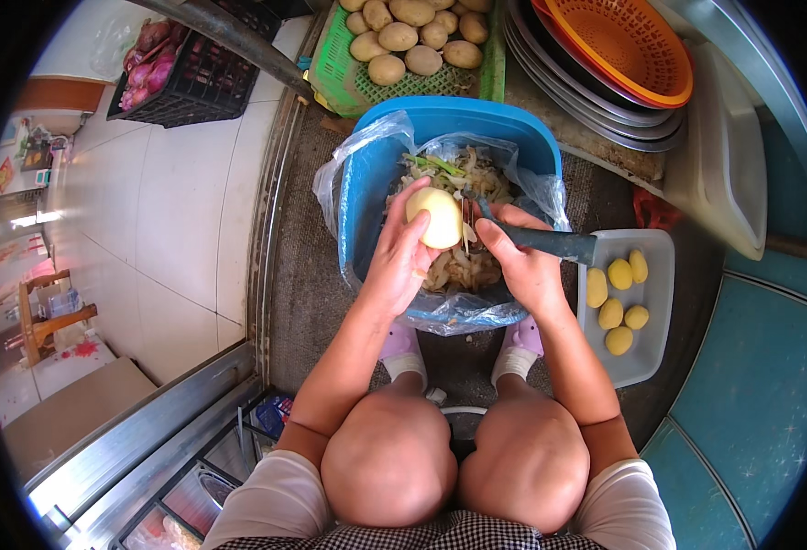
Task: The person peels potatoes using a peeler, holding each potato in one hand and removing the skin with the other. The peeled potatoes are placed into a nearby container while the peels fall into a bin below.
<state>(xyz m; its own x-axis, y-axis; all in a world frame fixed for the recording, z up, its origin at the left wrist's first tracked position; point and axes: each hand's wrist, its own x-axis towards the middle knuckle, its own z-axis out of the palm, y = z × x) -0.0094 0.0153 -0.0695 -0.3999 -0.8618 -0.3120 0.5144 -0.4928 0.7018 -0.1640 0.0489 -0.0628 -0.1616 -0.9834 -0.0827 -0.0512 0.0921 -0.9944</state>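
My left hand (400, 258) holds a pale peeled potato (435, 218) over a blue plastic bin (541, 130). In my right hand (523, 265) is a peeler with a dark handle (547, 240), its blade close beside the potato's right side. Whether the blade touches the potato, I cannot tell. A clear plastic bag (365, 148) lines the bin, and vegetable peelings (468, 268) with some green stalks lie inside it. To the right, a translucent plastic tray (640, 368) on the floor holds several peeled potatoes (610, 313).
A green plastic crate (338, 82) of unpeeled potatoes (398, 36) stands beyond the bin. Stacked metal basins (651, 141) and an orange colander (623, 48) sit at upper right. A black crate (183, 89) with red onions (149, 75) rests on white tiles. Teal panels (754, 357) border the right.
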